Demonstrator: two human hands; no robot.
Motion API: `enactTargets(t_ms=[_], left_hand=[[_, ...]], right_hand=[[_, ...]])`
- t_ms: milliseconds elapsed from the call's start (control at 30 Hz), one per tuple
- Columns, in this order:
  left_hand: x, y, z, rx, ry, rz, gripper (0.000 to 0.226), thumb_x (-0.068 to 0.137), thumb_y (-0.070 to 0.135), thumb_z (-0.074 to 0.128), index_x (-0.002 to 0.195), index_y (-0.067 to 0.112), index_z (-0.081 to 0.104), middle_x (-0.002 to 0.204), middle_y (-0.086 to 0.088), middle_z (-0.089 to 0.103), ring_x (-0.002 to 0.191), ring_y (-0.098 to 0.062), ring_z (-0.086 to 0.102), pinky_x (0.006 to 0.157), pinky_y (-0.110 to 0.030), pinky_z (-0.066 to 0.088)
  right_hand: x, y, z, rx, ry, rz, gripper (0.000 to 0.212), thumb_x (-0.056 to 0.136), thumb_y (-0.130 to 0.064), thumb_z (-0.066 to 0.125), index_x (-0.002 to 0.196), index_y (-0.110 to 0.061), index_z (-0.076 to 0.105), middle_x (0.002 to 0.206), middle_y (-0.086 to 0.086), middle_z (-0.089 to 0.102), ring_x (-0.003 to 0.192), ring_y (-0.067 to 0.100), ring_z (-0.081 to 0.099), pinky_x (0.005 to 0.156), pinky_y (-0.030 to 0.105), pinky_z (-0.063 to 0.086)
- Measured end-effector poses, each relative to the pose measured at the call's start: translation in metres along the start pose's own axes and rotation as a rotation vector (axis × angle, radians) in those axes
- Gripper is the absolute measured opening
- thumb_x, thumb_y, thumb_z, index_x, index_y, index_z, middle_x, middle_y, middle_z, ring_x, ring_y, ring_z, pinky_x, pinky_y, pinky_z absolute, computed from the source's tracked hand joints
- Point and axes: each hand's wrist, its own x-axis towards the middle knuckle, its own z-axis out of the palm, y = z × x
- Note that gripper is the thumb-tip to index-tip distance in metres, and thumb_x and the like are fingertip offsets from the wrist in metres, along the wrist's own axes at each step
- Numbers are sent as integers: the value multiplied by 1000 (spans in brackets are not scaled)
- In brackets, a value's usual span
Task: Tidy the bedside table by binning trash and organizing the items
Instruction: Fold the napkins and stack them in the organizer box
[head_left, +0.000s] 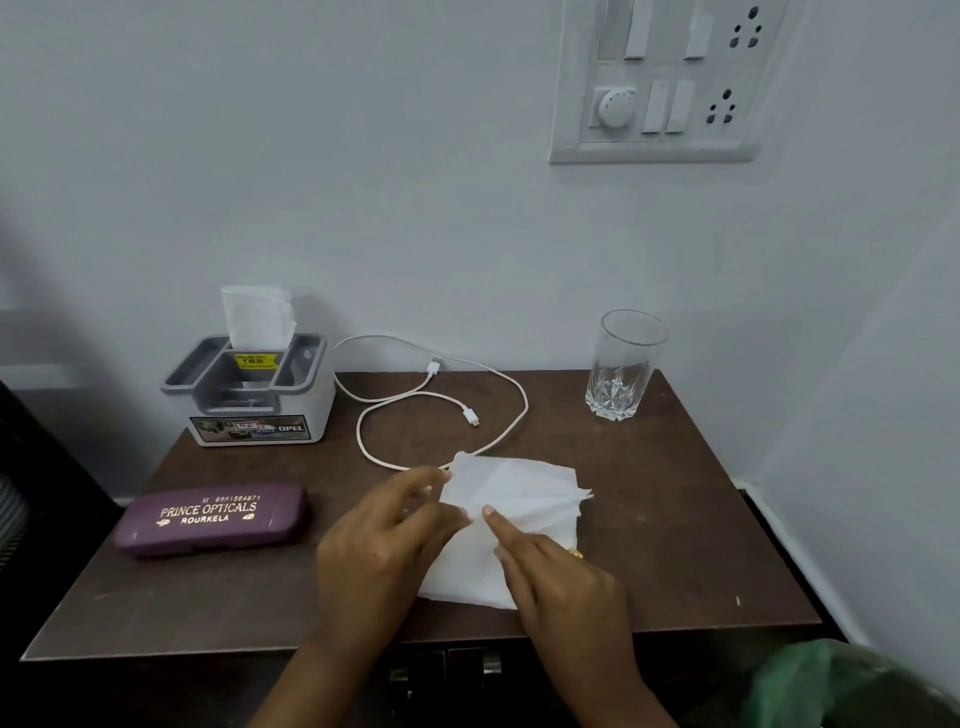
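Note:
A white tissue (519, 493) lies spread on the brown bedside table (675, 545), near its front middle. My left hand (379, 540) pinches the tissue's left edge between thumb and fingers. My right hand (556, 577) rests on top of the tissue, index finger pointing to its centre. A white USB cable (441, 400) lies in loose loops behind the tissue. A purple spectacle case (210, 517) sits at the left. A grey tissue holder (254, 389) with a tissue sticking up stands at the back left. An empty clear glass (623, 364) stands at the back right.
A green-lined bin (841, 686) shows at the bottom right, beside the table. A switchboard (670, 78) is on the wall above. The wall runs right behind the table. Drawer handles (441, 670) show under the front edge.

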Motion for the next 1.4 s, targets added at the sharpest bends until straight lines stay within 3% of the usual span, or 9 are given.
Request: enactTargets(t_ms=[333,433,533,667,767,867,1067,1233,1400], left_hand=[[13,-10,7,-485,-211,-189,13,75,46,64,83,35,64,100,23,65,101,-2,58,83,-34,49],[19,-14,4,-691,-341,-330,54,62,50,75,112,40,57,117,23,60,115,-3,53,93,-24,45],[26,-19,6,-508,-510,-251,84,51,57,77,126,51,40,118,31,55,115,2,48,95,-26,39],[34,-19,14,-322,-501,-160,52,59,60,60,108,59,47,100,34,61,95,11,51,88,-20,32],[32,-16,13,-539,-395,-316,21,71,50,57,79,32,65,65,15,63,63,2,53,60,-22,39],[33,-11,6,-828,-373,-557,9,78,30,67,75,24,72,72,10,70,69,2,59,63,-19,44],[43,-5,-9,-1308,-450,-941,26,89,20,59,114,15,65,110,-6,72,103,-23,67,92,-42,51],[43,-6,0,-1205,-504,-1078,27,88,23,61,109,8,67,104,-10,73,95,-24,70,86,-39,54],[42,-8,0,-1149,-639,-1037,25,86,20,64,108,10,66,101,-8,74,92,-22,71,74,-37,59]], right_hand=[[26,-5,-3,44,-25,245,17,77,-22,68,92,-31,70,73,-10,72,55,9,65,44,23,51],[43,-5,-10,38,-119,283,14,87,-30,59,97,-32,67,85,-11,72,72,10,67,57,29,52],[58,-6,-23,48,-154,191,15,88,-35,56,98,-35,67,86,-10,64,79,14,63,59,30,50],[78,-5,-35,-22,-164,92,7,78,-34,68,85,-35,69,79,-14,41,77,14,50,51,20,30],[84,-4,-38,-75,-172,7,7,75,-38,68,83,-37,67,95,-14,48,95,15,49,76,32,27],[93,4,-45,-28,-278,41,27,80,-48,60,106,-43,59,128,-20,45,126,10,34,94,35,12],[92,38,-53,849,-357,678,74,64,-55,71,129,-32,44,110,-14,64,106,7,60,88,26,45],[72,40,-41,1056,-418,790,28,82,-14,69,109,-11,65,97,3,75,91,17,71,76,27,56],[70,44,-36,1167,-345,931,23,86,-7,64,109,-5,63,100,10,74,94,26,70,81,40,57]])
